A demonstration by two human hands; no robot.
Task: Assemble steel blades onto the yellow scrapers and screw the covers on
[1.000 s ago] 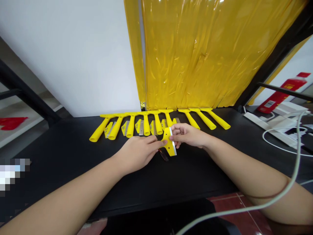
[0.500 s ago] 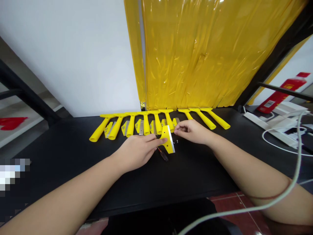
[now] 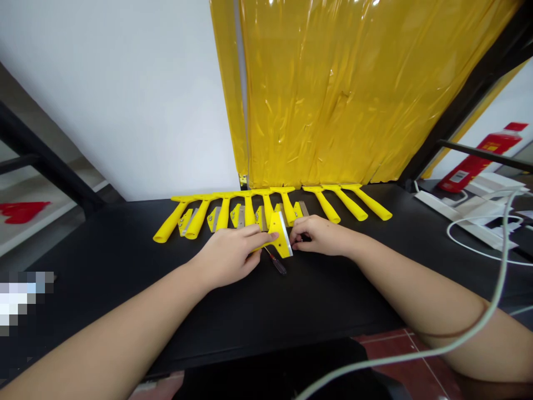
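My left hand (image 3: 231,253) is closed round the handle of a yellow scraper (image 3: 281,239), whose head with its white-edged blade points right. Just right of that blade, my right hand (image 3: 314,236) is down at the table with its fingertips pinched together. Whatever lies between those fingertips is hidden or too small to make out. A screwdriver (image 3: 276,263) with a dark handle lies on the table below the scraper, its tip end partly covered by my left hand.
Several yellow scraper handles (image 3: 167,222) lie in a row along the back of the black table (image 3: 250,322), with small yellow clamp plates and metal blades (image 3: 214,218) between them. A red bottle (image 3: 483,158), white boxes and a pale cable (image 3: 506,244) are at the right.
My right hand has moved left and down to the table, over the spot where small screws lay in sight. The scraper in my left hand has shifted slightly left.
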